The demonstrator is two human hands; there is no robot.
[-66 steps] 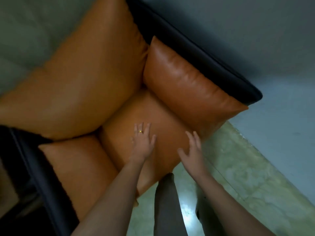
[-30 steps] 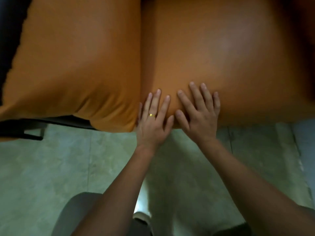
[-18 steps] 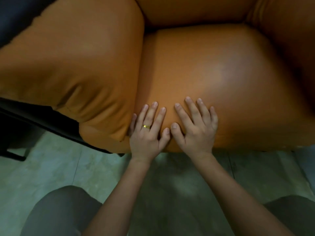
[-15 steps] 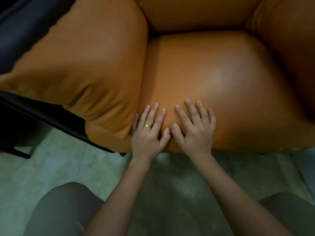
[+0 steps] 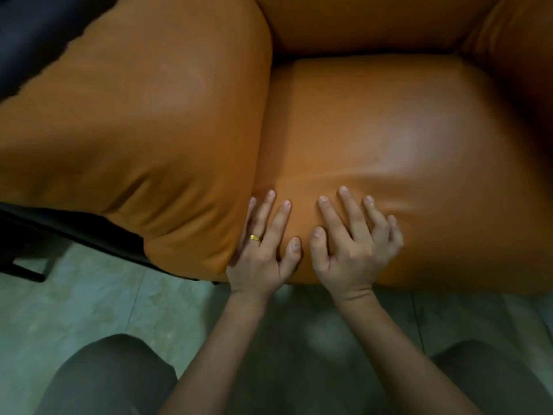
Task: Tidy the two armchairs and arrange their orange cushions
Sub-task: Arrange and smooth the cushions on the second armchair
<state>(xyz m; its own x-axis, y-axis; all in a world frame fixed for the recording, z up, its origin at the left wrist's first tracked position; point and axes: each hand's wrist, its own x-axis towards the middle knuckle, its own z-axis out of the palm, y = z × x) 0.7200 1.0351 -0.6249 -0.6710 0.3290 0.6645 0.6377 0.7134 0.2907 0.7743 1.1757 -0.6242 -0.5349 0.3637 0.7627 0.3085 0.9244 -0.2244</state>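
head view: seat cushion (image 5: 404, 151) is lying directly ahead of both flattened hands; left hand (image 5: 263, 250) is touching the side cushion (image 5: 134, 130), right hand (image 5: 353, 250) is pressing alongside, fingers spread, gripping nothing.

The armchair's black frame (image 5: 89, 235) stands on a pale green tiled floor (image 5: 89, 310) and carries an orange seat cushion (image 5: 389, 145), with an orange side cushion (image 5: 134, 130) pressed against that seat cushion's left edge and a back cushion (image 5: 359, 22) behind it.
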